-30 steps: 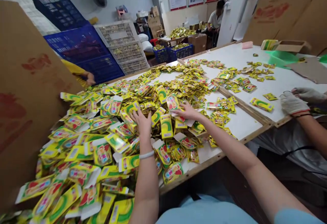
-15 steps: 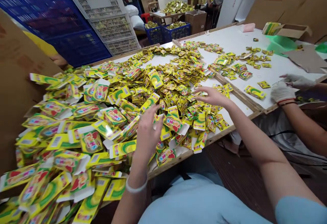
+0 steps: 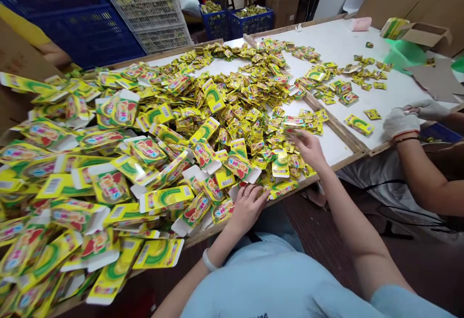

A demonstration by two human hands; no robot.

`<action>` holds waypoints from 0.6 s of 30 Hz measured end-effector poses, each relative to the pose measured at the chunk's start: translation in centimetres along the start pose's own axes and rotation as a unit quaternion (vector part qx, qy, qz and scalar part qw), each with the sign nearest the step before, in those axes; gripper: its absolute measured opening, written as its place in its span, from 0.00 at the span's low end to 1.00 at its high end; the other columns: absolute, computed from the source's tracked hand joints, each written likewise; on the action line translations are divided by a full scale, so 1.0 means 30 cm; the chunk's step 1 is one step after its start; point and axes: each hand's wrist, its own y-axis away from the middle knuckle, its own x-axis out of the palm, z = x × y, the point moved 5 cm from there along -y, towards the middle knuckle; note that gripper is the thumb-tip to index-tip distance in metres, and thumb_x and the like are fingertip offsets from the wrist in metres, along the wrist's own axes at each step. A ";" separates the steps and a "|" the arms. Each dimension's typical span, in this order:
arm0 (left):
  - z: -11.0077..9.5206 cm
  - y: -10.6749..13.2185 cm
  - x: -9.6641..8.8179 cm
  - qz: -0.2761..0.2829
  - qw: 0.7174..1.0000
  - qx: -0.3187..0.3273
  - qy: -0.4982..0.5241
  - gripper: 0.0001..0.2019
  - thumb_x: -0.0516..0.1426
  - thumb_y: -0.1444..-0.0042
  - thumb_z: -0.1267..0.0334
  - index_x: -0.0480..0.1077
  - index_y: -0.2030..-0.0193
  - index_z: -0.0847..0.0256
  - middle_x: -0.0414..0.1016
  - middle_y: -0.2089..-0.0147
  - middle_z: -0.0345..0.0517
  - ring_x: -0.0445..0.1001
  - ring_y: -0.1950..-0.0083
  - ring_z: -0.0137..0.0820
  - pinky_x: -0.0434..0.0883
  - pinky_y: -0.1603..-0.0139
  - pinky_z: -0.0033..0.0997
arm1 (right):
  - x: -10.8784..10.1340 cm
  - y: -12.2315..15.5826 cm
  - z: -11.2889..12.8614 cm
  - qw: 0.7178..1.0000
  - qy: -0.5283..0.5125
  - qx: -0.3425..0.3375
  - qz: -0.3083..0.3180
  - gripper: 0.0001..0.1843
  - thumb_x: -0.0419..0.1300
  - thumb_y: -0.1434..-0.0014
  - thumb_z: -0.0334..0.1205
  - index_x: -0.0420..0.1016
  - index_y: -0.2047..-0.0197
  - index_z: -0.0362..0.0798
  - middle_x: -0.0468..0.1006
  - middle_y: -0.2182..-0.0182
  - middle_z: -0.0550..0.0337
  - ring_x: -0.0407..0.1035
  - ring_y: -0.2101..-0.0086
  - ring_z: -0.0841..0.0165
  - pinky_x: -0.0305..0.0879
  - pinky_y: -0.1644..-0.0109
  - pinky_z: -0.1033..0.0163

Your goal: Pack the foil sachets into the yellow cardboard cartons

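Low at the table's near edge, my left hand (image 3: 249, 208) curls its fingers down over the pile; what lies under them is mostly hidden. Farther right, my right hand (image 3: 310, 150) closes its fingertips at a blurred small packet (image 3: 294, 123). Around both hands lie small shiny yellow packets (image 3: 250, 115) in a heap. Yellow printed cartons (image 3: 110, 185), several with white end flaps standing out, cover the left side. One carton (image 3: 242, 166) lies just beyond my left hand, and another (image 3: 280, 163) lies between my hands.
A wooden strip (image 3: 331, 124) divides the white tabletop (image 3: 326, 42). At the right, a co-worker's gloved hand (image 3: 400, 123) is near a lone carton (image 3: 358, 124). Blue crates (image 3: 250, 21) and stacked white crates (image 3: 148, 6) stand behind. Another person's arm (image 3: 54, 53) shows at the left.
My left hand has moved right and toward me, down onto the near edge of the pile. My right hand has lowered, its fingers drawing in at a packet. The view has tilted down.
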 end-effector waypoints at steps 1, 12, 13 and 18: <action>0.000 -0.005 0.011 0.018 1.000 -0.006 0.002 0.16 0.52 0.34 0.68 0.71 0.42 0.55 0.76 0.46 0.51 0.70 0.41 0.41 0.64 0.40 0.46 | -0.015 0.063 -0.005 0.996 -0.071 0.017 -0.042 0.19 0.55 0.35 0.47 0.74 0.45 0.52 0.82 0.55 0.55 0.76 0.54 0.58 0.76 0.52 0.50; 0.049 -0.189 0.070 0.120 0.991 -0.032 -0.049 0.21 0.52 0.35 0.67 0.65 0.36 0.60 0.70 0.38 0.56 0.70 0.41 0.46 0.65 0.41 0.48 | 0.116 0.403 -0.125 0.970 -0.172 0.150 -0.081 0.17 0.61 0.41 0.53 0.77 0.55 0.50 0.82 0.64 0.53 0.78 0.62 0.57 0.76 0.55 0.52; 0.050 -0.210 0.081 0.125 0.990 -0.036 -0.062 0.21 0.52 0.35 0.67 0.65 0.36 0.60 0.71 0.39 0.56 0.71 0.42 0.46 0.66 0.42 0.47 | 0.091 0.379 -0.139 0.972 -0.159 0.146 -0.095 0.18 0.62 0.41 0.53 0.77 0.55 0.49 0.82 0.63 0.52 0.77 0.60 0.56 0.75 0.53 0.51; 0.068 -0.261 0.111 0.128 0.986 -0.062 -0.083 0.20 0.50 0.35 0.73 0.67 0.38 0.59 0.76 0.48 0.53 0.74 0.48 0.42 0.68 0.49 0.40 | 0.005 0.347 -0.188 0.972 -0.103 0.145 -0.153 0.21 0.62 0.43 0.54 0.76 0.54 0.48 0.82 0.65 0.51 0.76 0.61 0.55 0.74 0.56 0.51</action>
